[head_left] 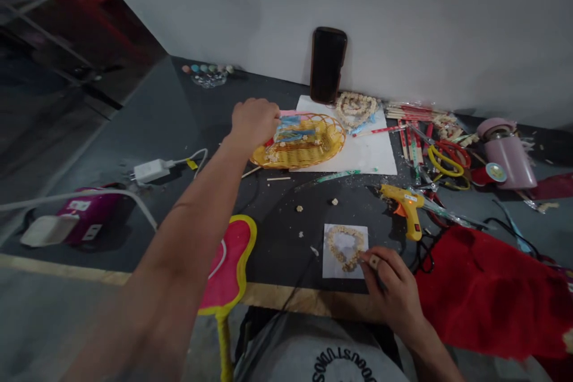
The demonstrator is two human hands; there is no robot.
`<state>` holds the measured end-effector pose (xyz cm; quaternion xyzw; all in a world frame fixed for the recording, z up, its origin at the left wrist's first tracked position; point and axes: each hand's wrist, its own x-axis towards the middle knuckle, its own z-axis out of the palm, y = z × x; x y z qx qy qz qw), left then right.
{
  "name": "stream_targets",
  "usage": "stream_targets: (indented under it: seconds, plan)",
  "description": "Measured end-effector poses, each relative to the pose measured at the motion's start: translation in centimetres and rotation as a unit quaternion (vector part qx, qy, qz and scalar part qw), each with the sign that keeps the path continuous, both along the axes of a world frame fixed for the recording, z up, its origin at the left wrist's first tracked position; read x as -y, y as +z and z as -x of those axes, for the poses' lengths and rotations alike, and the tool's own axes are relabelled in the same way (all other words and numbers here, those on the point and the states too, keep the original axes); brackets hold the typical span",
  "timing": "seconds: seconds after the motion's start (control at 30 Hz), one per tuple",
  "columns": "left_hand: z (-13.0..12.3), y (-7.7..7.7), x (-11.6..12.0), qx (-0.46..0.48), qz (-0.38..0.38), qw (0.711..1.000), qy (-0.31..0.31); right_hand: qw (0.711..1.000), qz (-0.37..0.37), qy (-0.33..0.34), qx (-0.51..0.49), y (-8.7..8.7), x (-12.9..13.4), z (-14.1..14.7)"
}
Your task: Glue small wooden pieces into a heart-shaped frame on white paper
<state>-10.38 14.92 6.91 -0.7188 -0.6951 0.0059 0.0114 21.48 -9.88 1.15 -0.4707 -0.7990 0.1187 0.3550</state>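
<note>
My left hand (256,120) reaches to the left edge of a yellow woven basket (295,158), its fingers curled at the rim; what they grip, if anything, is hidden. Blue and pink packets and small pale pieces lie in the basket. My right hand (394,286) is at the right side of a small white paper (330,271), pinching a small wooden piece (373,261) between its fingers. A heart-shaped ring of small pale pieces (333,245) lies on that paper. Two small pale pieces, one (335,202) further right, rest on the dark table above it.
A yellow glue gun (405,206), scissors (445,161) and red cloth (492,292) are at right, with a pink cup (510,158) behind. A phone (328,64) leans on the wall. A purple power block (92,215), white cable and pink-yellow fan (230,262) are at left.
</note>
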Motion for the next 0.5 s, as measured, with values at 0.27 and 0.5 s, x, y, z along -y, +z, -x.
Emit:
stream_targets:
  seconds: [0.27,0.5]
  plan:
    - [-2.7,-0.3,0.8,0.077,-0.003,0.996,-0.048,1.0,0.017,-0.011,-0.013,-0.2,0.3,0.0]
    - [-6.3,-1.4,-0.7,0.104,0.003,0.989,-0.108,0.999,0.03,-0.006,-0.01,-0.1,0.6,0.1]
